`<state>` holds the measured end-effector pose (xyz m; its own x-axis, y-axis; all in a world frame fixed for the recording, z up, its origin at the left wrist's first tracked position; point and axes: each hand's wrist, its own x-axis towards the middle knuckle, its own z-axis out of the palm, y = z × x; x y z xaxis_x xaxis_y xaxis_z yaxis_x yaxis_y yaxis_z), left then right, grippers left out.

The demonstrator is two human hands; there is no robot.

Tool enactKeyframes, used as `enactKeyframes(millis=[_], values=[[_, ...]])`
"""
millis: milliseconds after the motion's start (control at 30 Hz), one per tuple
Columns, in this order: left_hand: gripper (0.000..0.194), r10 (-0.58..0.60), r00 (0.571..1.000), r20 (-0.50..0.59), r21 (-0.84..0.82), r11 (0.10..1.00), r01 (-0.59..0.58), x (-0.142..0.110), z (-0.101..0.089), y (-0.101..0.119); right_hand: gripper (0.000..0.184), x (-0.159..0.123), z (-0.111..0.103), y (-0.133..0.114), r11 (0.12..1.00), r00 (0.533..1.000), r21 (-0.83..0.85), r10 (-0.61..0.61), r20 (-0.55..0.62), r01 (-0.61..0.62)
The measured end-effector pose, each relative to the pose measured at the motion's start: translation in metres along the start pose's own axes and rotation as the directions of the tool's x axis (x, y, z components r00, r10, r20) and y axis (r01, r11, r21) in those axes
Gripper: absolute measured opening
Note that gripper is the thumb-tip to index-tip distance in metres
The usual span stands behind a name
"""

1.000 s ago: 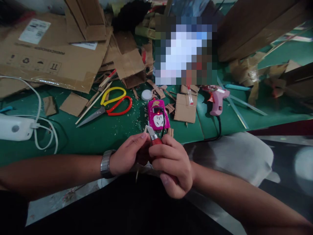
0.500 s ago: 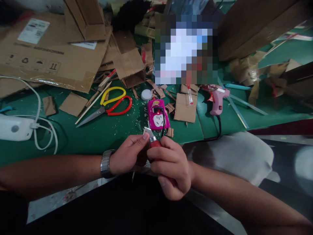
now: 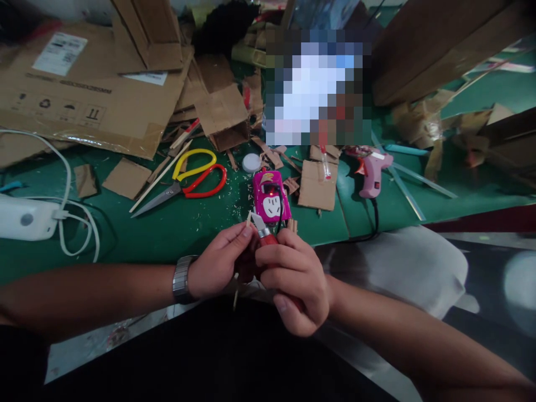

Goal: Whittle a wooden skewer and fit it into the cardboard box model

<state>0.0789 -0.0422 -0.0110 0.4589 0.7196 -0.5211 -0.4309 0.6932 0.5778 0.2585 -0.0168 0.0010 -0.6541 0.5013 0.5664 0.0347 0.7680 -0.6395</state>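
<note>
My right hand (image 3: 293, 279) is wrapped round the red handle of a carving knife (image 3: 263, 231), its short blade pointing up and away from me. Pinched in my left hand (image 3: 224, 259) is a thin wooden stick (image 3: 248, 219); its pale tip sticks up beside the blade, and its lower end shows below the fingers. Just beyond the blade lies a pink power socket (image 3: 271, 198) with a black plug in it and a red light on. Pale shavings are scattered on the green table (image 3: 201, 223) to its left.
Scissors (image 3: 180, 187) with yellow and red handles lie left of the socket. A pink glue gun (image 3: 372, 170) and clear glue sticks (image 3: 408, 192) are at right. Cardboard pieces (image 3: 317, 184) and a large flattened box (image 3: 92, 84) cover the back. A white power strip (image 3: 27, 218) is at left.
The knife has shifted slightly right and the blade has come away from the stick, whose tip now shows. My left hand has hardly moved.
</note>
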Motion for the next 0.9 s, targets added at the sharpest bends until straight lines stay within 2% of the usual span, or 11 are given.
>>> enactKeyframes(millis=[133, 533, 900], values=[[0.038, 0.015, 0.999, -0.042, 0.04, 0.999, -0.013, 0.0013, 0.0008, -0.0006, 0.015, -0.0012, 0.0015, 0.0003, 1.0, 1.0, -0.001, -0.013, 0.012, 0.013], [0.047, 0.068, 0.997, -0.038, 0.175, 0.983, -0.06, -0.0013, -0.0002, 0.0021, 0.014, -0.001, 0.0038, -0.0006, 0.999, 0.998, -0.011, -0.053, 0.035, 0.054], [0.051, 0.036, 0.999, -0.016, 0.175, 0.984, -0.032, 0.001, -0.0002, 0.0049, 0.016, -0.0031, 0.0032, -0.0019, 0.999, 0.998, -0.033, -0.039, 0.039, 0.04]])
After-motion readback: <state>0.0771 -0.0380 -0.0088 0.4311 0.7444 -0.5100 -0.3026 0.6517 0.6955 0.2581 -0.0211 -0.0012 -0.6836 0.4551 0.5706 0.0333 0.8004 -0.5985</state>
